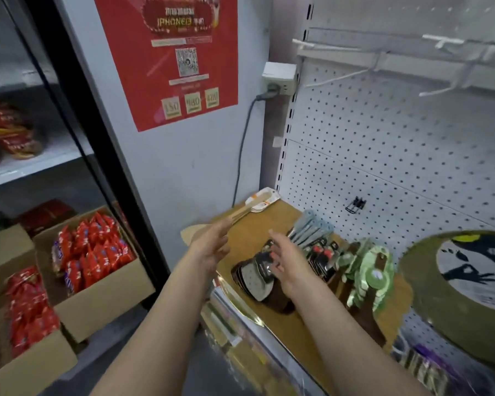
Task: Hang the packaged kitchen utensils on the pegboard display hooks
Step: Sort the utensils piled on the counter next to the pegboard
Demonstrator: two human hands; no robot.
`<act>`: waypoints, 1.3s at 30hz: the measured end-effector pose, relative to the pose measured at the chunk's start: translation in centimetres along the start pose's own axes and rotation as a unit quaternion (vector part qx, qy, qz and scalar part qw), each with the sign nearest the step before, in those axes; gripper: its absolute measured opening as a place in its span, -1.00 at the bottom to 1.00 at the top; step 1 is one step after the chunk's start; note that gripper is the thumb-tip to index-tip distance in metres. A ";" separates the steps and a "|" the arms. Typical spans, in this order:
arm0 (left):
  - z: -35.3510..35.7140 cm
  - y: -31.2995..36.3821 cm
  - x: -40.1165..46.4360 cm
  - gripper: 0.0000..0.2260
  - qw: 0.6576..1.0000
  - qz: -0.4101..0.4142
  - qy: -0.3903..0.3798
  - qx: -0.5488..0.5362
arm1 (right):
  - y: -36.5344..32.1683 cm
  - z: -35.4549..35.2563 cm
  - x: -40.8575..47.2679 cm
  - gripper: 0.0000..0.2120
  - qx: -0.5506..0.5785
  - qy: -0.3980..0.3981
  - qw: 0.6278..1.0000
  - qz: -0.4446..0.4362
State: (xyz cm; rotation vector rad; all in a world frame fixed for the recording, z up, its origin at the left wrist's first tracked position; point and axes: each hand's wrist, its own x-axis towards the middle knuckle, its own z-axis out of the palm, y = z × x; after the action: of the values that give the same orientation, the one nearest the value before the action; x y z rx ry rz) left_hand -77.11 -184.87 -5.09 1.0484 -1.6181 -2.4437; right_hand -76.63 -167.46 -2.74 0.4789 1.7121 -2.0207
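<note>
Packaged utensils lie on a wooden shelf (257,224) below a white pegboard (383,155). At the back left lies a wooden spatula (249,208) on a white card. A black-carded stack (257,274) sits in the middle, grey-blue packs (312,228) behind it, and green-carded packs (369,270) to the right. My left hand (212,247) hovers with straight fingers over the shelf's left edge, just short of the spatula handle. My right hand (287,261) hangs with relaxed fingers above the black-carded stack. Neither hand holds anything. Bare white hooks (337,78) stick out of the pegboard's top rail.
A small black hook (355,205) sits low on the pegboard. A round olive tray (452,295) leans at the right. Cardboard boxes of red snack packs (92,252) stand on the floor at left, beside a glass-door fridge (55,110). A power socket (277,78) and cable hang on the wall.
</note>
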 end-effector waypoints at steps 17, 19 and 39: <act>2.4 5.8 24.4 -0.72 0.947 -0.076 -0.231 0.212 | -2.3 12.8 17.8 -0.79 0.116 0.144 0.977 0.106; 2.5 5.4 25.2 -0.71 0.940 -0.067 -0.233 0.240 | -2.3 13.4 18.5 -0.78 0.108 0.152 0.977 0.107; 2.0 4.7 25.8 -0.74 0.931 -0.112 -0.255 0.236 | -0.4 15.6 22.8 -0.71 0.156 0.156 0.969 0.113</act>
State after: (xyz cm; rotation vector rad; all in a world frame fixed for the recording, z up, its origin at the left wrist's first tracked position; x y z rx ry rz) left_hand -99.66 -195.01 -13.95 0.6789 -2.4691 -2.7017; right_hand -95.65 -185.32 -11.82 1.0963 1.4206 -2.1355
